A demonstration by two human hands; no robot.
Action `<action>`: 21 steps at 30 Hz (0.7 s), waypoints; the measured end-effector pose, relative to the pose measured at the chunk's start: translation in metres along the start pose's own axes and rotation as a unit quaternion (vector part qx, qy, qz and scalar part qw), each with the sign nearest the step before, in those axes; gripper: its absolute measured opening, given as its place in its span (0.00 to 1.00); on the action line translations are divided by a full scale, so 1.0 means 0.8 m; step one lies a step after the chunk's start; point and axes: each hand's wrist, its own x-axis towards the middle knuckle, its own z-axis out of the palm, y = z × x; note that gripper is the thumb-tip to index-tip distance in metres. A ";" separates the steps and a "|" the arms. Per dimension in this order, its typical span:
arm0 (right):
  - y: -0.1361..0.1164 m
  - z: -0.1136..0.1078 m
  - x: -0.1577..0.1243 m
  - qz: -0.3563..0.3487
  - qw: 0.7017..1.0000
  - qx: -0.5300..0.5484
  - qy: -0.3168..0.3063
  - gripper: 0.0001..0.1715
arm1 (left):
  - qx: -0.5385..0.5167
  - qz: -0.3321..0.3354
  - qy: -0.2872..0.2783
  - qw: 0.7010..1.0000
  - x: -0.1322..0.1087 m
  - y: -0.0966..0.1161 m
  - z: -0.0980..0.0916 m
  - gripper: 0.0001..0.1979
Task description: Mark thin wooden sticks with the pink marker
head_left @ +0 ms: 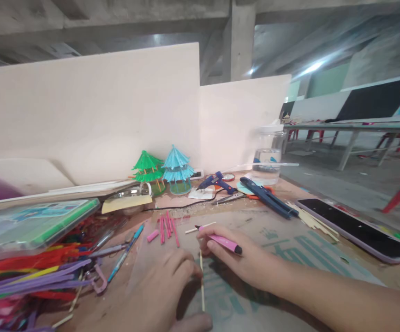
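My right hand is closed around a pink marker, its dark nib pointing left and uncapped. The fingertips of that hand also meet the far end of a thin pale wooden stick. My left hand is curled along the stick's left side, with index finger and thumb against its near part. A pink cap lies beyond my left hand, beside several pink-coloured sticks. Another plain stick rests just past the nib.
Green and blue tiered-roof models stand at the back. Near them are a glue gun, blue-handled cutter and water bottle. A phone lies right; a plastic case and colourful strips are left.
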 end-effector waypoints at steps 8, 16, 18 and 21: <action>0.003 -0.002 -0.002 -0.021 0.999 -0.028 -0.006 0.18 | -0.141 0.024 -0.005 0.990 0.015 -0.008 0.014 0.35; -0.004 0.000 -0.004 -0.019 0.999 -0.031 -0.027 0.19 | -0.177 0.017 -0.034 0.984 0.018 -0.013 0.017 0.28; -0.007 0.001 -0.003 -0.012 0.999 -0.030 -0.030 0.19 | -0.190 0.018 -0.025 0.981 0.018 -0.014 0.018 0.30; -0.008 0.000 -0.003 -0.012 0.999 -0.034 -0.030 0.18 | -0.203 0.019 0.001 0.979 0.017 -0.015 0.022 0.34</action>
